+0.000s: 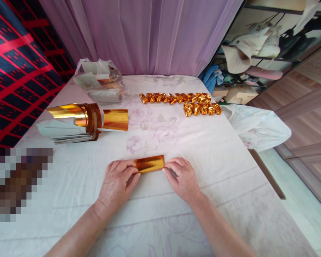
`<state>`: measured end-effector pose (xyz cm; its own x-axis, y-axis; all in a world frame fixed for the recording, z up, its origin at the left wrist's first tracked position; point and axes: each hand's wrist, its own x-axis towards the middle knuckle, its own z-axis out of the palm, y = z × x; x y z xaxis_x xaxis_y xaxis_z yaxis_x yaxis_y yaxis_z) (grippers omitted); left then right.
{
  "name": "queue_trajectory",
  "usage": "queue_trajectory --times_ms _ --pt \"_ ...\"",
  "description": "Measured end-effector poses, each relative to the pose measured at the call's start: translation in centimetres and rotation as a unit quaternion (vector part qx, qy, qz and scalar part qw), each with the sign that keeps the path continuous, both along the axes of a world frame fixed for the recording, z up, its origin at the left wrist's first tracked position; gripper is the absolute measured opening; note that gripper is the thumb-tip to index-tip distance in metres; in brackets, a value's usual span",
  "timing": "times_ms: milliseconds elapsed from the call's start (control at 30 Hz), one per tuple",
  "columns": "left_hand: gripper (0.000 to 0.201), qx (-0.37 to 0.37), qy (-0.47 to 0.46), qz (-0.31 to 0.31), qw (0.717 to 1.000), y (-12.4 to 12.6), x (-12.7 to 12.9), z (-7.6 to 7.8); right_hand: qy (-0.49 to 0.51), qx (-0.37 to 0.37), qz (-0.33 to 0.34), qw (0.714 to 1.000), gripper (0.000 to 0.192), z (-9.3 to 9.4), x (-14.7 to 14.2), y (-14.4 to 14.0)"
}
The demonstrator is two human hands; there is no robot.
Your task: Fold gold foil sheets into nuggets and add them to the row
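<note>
Between my two hands is a folded strip of gold foil paper (pixel 149 164), a flat rectangle lying nearly level just over the tablecloth. My left hand (pixel 120 178) pinches its left end between thumb and fingers. At the strip's lower right corner, my right hand (pixel 183 176) pinches with thumb and forefinger. Farther off to the right lie two rows of folded gold foil pieces (pixel 176 98), shaped like small ingots and set close together. On the left rests a stack of gold foil sheets (pixel 69 123), curled, with white backs showing. One gold sheet (pixel 115 119) sticks out beside it.
A clear plastic bag (pixel 101 82) of more sheets stands at the back left of the table (pixel 155 221). Behind hangs a purple curtain (pixel 139 35). Shelves with hats (pixel 246 46) and a white plastic bag (pixel 267 125) are beyond the right edge. A blurred patch covers the left side.
</note>
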<state>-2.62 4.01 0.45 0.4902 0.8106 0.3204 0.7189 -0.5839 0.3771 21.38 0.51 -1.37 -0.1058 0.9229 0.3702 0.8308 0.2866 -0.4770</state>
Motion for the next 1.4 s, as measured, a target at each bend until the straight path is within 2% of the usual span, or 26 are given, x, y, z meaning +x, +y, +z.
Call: queue_trajectory --times_ms 200,600,1400 --pt "0.027 -0.021 -0.001 0.014 1.0 0.0 0.1 -0.1 -0.001 -0.01 -0.032 0.999 0.018 -0.1 -0.5 0.0" --pt "0.023 -0.023 0.02 0.03 0.999 0.1 0.6 -0.2 -0.004 -0.024 -0.062 0.998 0.015 -0.4 -0.7 0.1" --pt "0.02 -0.008 0.043 0.05 0.998 0.2 1.2 -0.4 -0.025 -0.022 -0.086 0.996 0.015 -0.4 -1.0 0.1"
